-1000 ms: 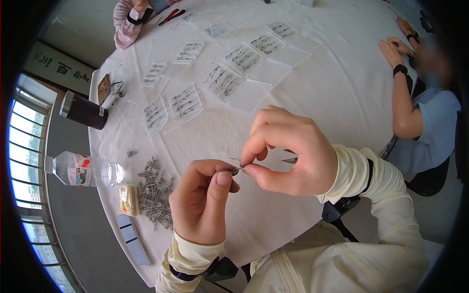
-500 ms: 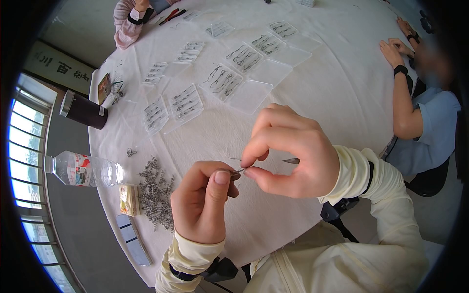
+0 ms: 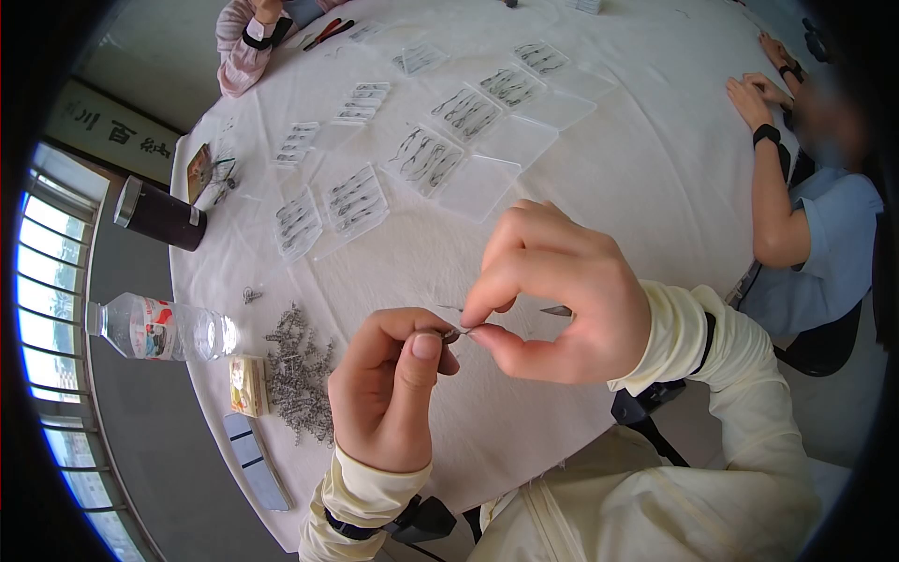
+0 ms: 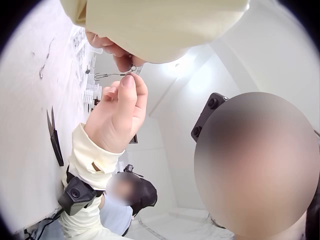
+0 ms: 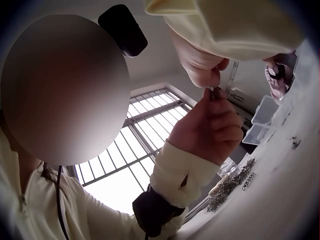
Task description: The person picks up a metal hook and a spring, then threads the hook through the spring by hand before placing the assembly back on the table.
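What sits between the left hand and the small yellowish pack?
In the head view, a pile of small metal pieces lies between the left hand and the pack.

The left hand (image 5: 212, 125) and the right hand (image 5: 197, 62) pinch a tiny metal thing (image 5: 214, 93) between them. A black camera (image 5: 154, 212) is strapped on the left sleeve (image 5: 181, 172). A bright window (image 5: 120, 162) with bars is on the left. On the surface (image 5: 270, 200) lies a pile of wire bits (image 5: 230, 189), with a coil (image 5: 249, 181) just beside it. Farther off are a clear box (image 5: 265, 111) and a pink sleeve (image 5: 276, 89).
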Tool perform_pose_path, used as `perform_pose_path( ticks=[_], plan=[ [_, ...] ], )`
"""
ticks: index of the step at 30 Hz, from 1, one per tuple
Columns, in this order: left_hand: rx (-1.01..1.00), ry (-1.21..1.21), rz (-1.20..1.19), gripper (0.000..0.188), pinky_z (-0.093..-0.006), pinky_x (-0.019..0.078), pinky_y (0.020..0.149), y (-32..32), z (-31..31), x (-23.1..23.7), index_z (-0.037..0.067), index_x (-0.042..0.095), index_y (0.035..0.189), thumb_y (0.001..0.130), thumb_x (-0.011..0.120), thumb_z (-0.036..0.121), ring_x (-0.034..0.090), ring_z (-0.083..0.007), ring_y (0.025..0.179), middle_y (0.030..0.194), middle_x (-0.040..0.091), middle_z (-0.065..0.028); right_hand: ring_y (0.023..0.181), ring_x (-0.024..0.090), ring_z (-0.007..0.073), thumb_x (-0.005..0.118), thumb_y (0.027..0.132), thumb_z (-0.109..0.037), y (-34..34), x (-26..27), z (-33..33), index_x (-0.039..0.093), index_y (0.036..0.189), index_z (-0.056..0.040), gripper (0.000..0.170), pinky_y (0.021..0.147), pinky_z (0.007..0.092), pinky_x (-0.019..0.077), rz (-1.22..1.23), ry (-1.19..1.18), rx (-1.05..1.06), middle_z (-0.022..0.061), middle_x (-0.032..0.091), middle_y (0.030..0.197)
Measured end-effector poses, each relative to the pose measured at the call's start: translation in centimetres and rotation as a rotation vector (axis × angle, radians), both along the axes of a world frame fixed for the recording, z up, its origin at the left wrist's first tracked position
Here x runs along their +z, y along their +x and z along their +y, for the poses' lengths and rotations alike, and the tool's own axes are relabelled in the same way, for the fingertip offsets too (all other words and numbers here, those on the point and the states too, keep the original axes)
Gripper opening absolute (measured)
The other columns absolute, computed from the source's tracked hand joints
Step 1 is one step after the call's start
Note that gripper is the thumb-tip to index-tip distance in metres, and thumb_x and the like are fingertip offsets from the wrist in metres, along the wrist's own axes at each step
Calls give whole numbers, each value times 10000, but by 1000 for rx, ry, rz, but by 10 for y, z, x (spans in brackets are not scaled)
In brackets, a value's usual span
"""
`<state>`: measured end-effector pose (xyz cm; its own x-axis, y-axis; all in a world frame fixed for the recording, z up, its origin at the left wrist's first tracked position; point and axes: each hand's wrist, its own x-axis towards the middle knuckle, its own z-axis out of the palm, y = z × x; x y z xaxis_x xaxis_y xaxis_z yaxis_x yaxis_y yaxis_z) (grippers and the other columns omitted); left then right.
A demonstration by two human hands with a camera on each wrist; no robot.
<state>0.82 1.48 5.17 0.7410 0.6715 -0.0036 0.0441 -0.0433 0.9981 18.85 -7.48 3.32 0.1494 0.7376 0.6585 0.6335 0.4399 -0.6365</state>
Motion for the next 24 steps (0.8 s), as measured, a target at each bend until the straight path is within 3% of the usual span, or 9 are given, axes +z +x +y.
perform_pose_path(
  ticks=[3,5,9,11,15,17,24],
  plan=[
    [-15,-2,-8,230,-205,364,646,-1,1,-1,-5,610,1061,1052,546,216,504,-64,747,868,601,-10,708,544,167,777,633,17,-1,0,1,698,828,-113,248,685,300,400,-90,49,-54,-4,587,800],
    [-52,-20,-33,221,-231,457,733,-4,2,-1,-28,624,1075,1053,555,180,576,-89,799,901,638,-34,700,541,164,781,620,15,-2,1,1,698,823,-118,257,685,301,392,-102,62,-70,-9,585,794],
    [-51,-32,-22,218,-234,463,742,-3,1,1,-32,622,1075,1052,556,175,576,-91,799,900,638,-36,692,528,158,790,598,6,-2,1,1,702,818,-131,273,679,303,377,-133,84,-103,-24,582,791],
    [-22,-8,3,238,-206,357,634,0,-2,1,1,612,1047,1050,554,232,504,-61,735,865,604,-7,690,522,157,792,594,3,-2,1,1,704,820,-135,279,674,304,372,-142,92,-104,-28,581,791],
    [-28,-5,-6,238,-207,359,632,-1,0,-1,0,612,1049,1051,552,230,506,-61,734,866,606,-7,687,506,151,796,584,-2,-3,0,1,708,822,-145,291,659,305,354,-159,102,-114,-40,576,788],
    [-65,-33,-27,212,-230,457,729,-4,2,-1,-32,621,1069,1052,557,169,575,-87,798,892,641,-38,687,505,150,797,582,-3,-3,-1,1,708,818,-146,290,658,305,352,-162,102,-118,-42,574,785],
    [-50,-30,-10,217,-219,437,707,-3,1,0,-29,624,1066,1053,559,178,569,-77,779,870,648,-36,692,505,144,808,578,-6,-4,-1,1,711,816,-147,293,656,304,347,-184,105,-135,-49,580,772]
  ],
)
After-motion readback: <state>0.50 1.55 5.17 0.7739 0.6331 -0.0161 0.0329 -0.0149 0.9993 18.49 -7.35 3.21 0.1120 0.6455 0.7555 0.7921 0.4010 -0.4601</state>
